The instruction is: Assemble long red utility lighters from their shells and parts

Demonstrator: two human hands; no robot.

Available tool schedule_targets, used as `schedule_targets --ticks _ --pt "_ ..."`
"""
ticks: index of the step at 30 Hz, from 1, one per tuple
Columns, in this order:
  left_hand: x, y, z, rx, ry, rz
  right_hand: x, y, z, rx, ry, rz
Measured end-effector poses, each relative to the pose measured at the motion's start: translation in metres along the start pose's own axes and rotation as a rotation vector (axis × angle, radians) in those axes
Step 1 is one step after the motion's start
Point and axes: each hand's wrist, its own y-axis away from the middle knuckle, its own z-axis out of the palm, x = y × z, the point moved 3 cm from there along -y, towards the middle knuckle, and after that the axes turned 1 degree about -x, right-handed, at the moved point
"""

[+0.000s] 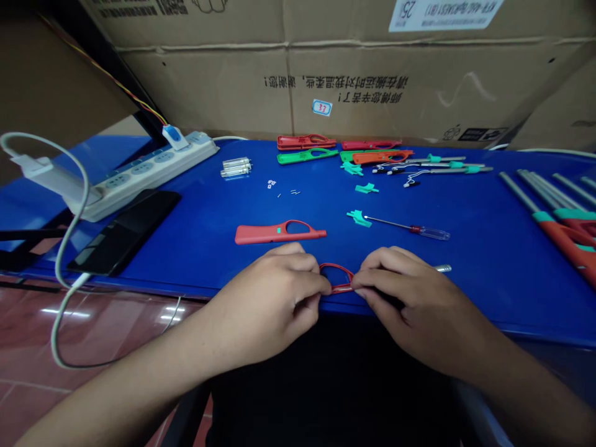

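Between both hands, at the table's front edge, is a red lighter casing (343,288) with an open trigger loop. My left hand (284,288) is closed around its left part, fingers curled and hiding most of it. With pinched fingertips, my right hand (405,292) grips the casing just right of the loop. A silver metal tube end (443,268) shows beyond my right hand; whether it joins the casing is hidden. Just past my left hand lies another red casing half (261,233). A screwdriver (426,232) rests beyond my right hand, its tip by a teal plastic piece (358,217).
Coloured casings (307,155), small clear tubes (236,167) and wired metal rods (459,169) lie toward the back. Several lighters with long metal barrels (554,230) are at right. A power strip (149,174) and a phone (125,233) with a white cable occupy the left. Cardboard (209,87) stands behind.
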Motion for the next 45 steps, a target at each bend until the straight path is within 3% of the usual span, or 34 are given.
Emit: schedule_targets --ticks 11,17,26,31,45 --pt "-0.0044 -0.0054 -0.0063 -0.129 0.063 -0.009 0.0041 -0.0010 -0.0029 -0.005 -0.054 0.017" --pt "-0.0047 -0.0053 -0.0069 -0.100 0.096 0.025 0.0057 0.0015 -0.0010 0.062 -0.077 -0.043" --pt "-0.0044 -0.0023 -0.0056 -0.123 0.039 0.033 -0.0004 0.0012 0.0016 0.004 0.028 0.023" --pt "-0.0018 -0.0014 -0.0042 -0.054 0.055 -0.036 -0.0029 0.0013 0.0013 0.021 0.044 0.029" --pt "-0.0043 -0.0003 -0.0014 -0.078 0.048 -0.080 -0.0040 0.0015 0.0018 0.046 0.067 0.016"
